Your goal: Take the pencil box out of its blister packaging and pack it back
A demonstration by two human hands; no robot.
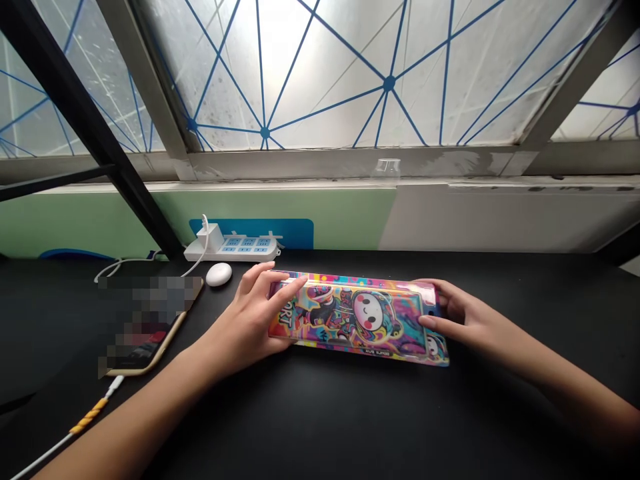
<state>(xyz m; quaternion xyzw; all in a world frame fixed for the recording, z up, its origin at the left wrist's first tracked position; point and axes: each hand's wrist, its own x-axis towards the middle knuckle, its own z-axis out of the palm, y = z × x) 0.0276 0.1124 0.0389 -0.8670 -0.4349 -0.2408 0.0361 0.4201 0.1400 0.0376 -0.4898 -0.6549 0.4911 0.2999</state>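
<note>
Gripping a flat cartoon-printed pencil case (357, 320) on the black desk (320, 413) in front of me, my left hand (245, 320) spreads over its left end and my right hand (465, 320) curls around its right end. Left of my left hand lies a gold-edged phone (145, 333), its screen blurred. Just beyond that hand sits a white oval mouse (219, 274), then a power strip (233, 248) holding a white charger (210, 239).
</note>
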